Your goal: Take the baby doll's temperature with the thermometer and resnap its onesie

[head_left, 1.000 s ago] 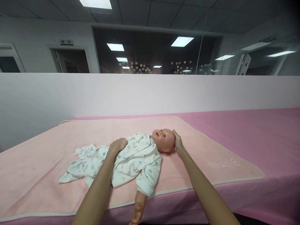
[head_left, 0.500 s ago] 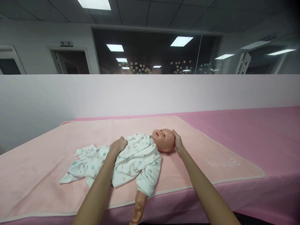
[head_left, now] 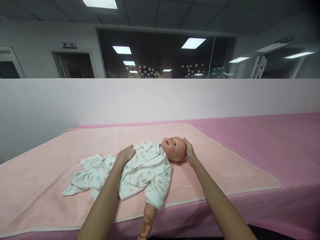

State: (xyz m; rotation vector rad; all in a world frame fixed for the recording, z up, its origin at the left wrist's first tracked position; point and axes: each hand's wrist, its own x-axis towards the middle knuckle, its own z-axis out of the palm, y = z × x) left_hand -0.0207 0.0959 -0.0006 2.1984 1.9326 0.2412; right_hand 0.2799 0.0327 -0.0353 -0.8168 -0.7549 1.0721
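Note:
A baby doll [head_left: 174, 149] lies on its back, its head to the right and its face turned upward. It wears a white printed top [head_left: 143, 170] and matching trousers [head_left: 86, 178]. One doll arm [head_left: 148, 220] hangs past the blanket's front edge. My left hand [head_left: 126, 154] is curled over the doll's waist, fingertips out of sight on the far side. Against the crown of the doll's head, my right hand [head_left: 190, 150] is cupped, with part of its fingers hidden behind the head.
Beneath the doll is a peach blanket [head_left: 207, 181] with a pale border, spread over a pink sheet [head_left: 270, 143]. A white partition [head_left: 160, 101] stands along the far side. Beyond it are a doorway [head_left: 77, 65] and a window with heart stickers.
Both hands keep their places on the doll, which lies as before. The whole view has shifted very slightly.

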